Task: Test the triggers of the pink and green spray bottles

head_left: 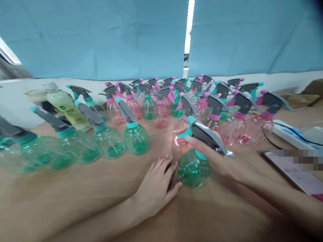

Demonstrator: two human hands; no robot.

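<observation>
While the wood-toned desk (101,198) carries many pink and green trigger-spray bottles (137,138), the left hand (154,185) lies on it, fingers released. The right hand (214,156) has its fingers grasping the nearest green-bodied sprayer (194,171) around the neck, just beside the left hand.

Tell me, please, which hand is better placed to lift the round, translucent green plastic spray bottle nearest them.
Probably the right hand: it holds the bottle near the turquoise collar, while the left hand rests, palm down, on the brown table.
</observation>
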